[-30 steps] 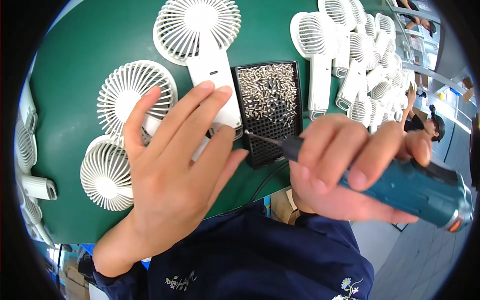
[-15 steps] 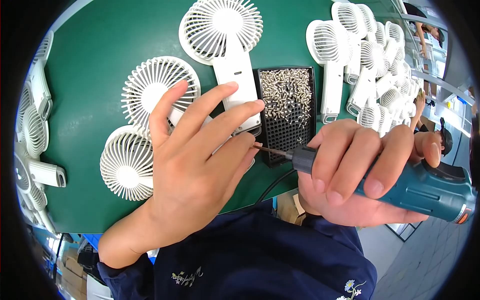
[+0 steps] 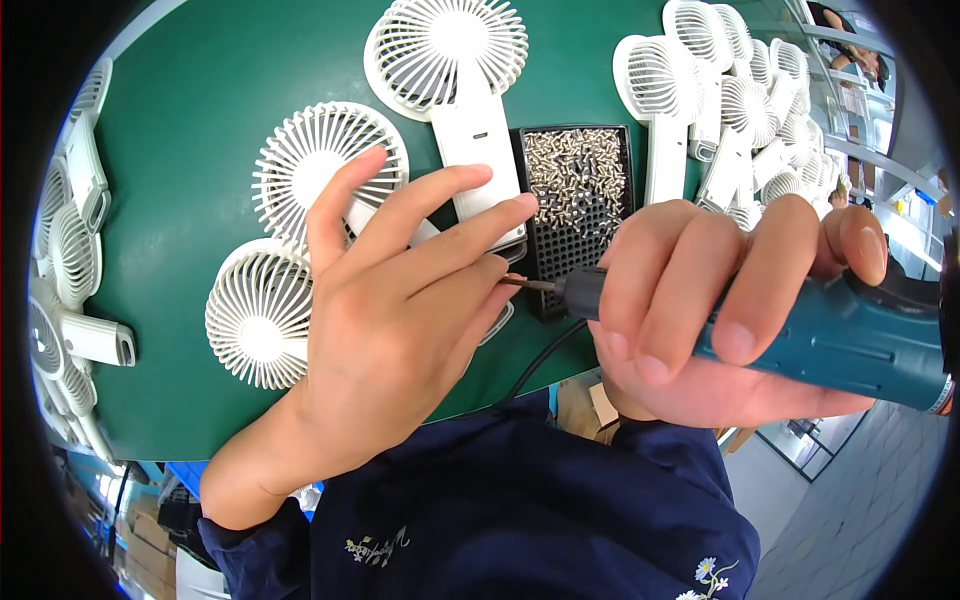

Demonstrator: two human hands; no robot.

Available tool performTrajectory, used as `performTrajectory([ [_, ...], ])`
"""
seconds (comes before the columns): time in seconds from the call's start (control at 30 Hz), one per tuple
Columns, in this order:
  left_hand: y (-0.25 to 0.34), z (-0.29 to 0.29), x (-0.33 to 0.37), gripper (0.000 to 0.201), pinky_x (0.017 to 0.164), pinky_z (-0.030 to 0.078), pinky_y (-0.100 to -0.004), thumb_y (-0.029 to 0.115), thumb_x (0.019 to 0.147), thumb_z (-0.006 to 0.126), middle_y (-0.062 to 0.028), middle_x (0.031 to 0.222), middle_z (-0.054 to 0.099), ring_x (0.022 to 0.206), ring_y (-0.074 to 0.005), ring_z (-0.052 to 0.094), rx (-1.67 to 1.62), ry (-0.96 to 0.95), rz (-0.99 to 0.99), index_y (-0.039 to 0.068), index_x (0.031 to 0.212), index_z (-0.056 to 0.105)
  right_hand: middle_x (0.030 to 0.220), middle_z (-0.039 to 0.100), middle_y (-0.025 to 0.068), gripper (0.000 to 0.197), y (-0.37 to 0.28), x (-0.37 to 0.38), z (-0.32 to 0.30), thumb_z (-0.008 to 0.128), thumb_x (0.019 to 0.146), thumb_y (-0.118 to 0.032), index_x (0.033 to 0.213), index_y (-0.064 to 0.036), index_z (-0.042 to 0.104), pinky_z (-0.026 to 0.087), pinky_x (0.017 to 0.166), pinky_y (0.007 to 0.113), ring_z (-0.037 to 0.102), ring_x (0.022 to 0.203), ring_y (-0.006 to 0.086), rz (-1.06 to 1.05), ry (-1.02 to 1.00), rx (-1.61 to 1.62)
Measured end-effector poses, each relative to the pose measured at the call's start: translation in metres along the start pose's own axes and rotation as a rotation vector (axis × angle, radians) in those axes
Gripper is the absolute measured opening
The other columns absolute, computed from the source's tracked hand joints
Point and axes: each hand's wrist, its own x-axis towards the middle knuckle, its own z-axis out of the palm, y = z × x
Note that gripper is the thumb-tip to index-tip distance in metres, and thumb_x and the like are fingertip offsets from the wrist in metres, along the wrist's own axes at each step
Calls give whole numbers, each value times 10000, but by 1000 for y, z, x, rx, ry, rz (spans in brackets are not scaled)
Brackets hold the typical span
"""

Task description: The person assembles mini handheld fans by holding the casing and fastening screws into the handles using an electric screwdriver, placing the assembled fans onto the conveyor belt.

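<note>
Right hand (image 3: 715,315) wrapped around teal power screwdriver (image 3: 840,340), bit (image 3: 532,284) crossing left edge of black screw tray (image 3: 562,260), left hand (image 3: 375,320) left of tray, fingers spread over white fan (image 3: 476,130), thumb-and-forefinger pinch unclear.

At three o'clock I hold a teal, barrel-shaped power screwdriver (image 3: 840,335) of smooth, faintly glossy plastic, with a slim brown-grey metal bit (image 3: 532,284). At twelve, a round-headed white fan (image 3: 472,118) looks smooth, satiny plastic against the matt green tabletop (image 3: 200,130). Towards two, shiny silvery metal screws (image 3: 580,165) lie in a rectangular, pitted black plastic tray (image 3: 568,258); at six, my navy shirt (image 3: 490,510) is matt, creased cloth.
</note>
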Motion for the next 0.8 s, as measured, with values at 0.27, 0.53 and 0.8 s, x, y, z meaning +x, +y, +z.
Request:
performTrajectory([
  [0.27,-5,0,4,99,1118,300,-497,62,716,776,-28,1134,733,1180,-247,616,-32,-2,51,60,798,720,860,554,15,639,6,4,-4,507,971,-594,1369,-100,427,468,430,310,544,474,133,-61,-43,39],
  [0.53,-12,9,11,131,1091,348,-486,55,700,767,16,1139,712,1134,-226,616,69,88,124,74,807,694,846,544,43,702,6,2,2,522,923,-678,1373,-149,423,458,429,340,518,481,185,-78,-95,-70],
  [0.8,-13,17,13,138,1080,360,-472,67,695,765,34,1102,712,1093,-202,626,69,121,97,89,812,694,781,527,75,779,6,-3,7,529,855,-767,1348,-173,426,450,441,388,532,481,241,-82,-153,-253],
])
